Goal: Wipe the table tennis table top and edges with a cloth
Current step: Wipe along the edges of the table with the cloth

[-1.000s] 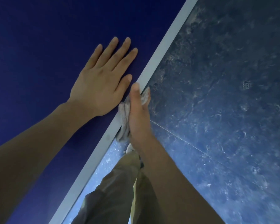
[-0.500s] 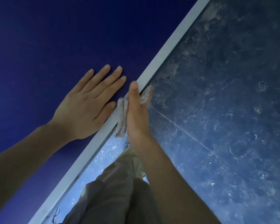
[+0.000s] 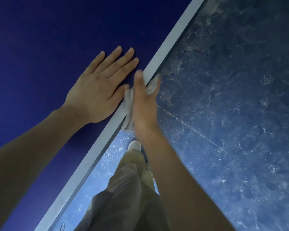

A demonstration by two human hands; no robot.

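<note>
Edge-wiping stroke, head view; the left hand [image 3: 97, 90] lies flat, fingers straight, on the blue table top [image 3: 40, 47], pointing toward one o'clock; the right hand [image 3: 144, 104] clamps a grey cloth [image 3: 128, 104] over the pale edge band [image 3: 167, 47], thumb on top, fingers wrapped over the side; the cloth sits at the frame's centre, touching the left thumb. Good practice, as a judgement: keep the cloth folded over both faces of the band, slide along it toward one o'clock with even pressure, and let the braced left hand steady the body; the trouser leg [image 3: 128, 189] and shoe [image 3: 134, 145] stand at six o'clock on the mottled floor [image 3: 232, 114].
</note>
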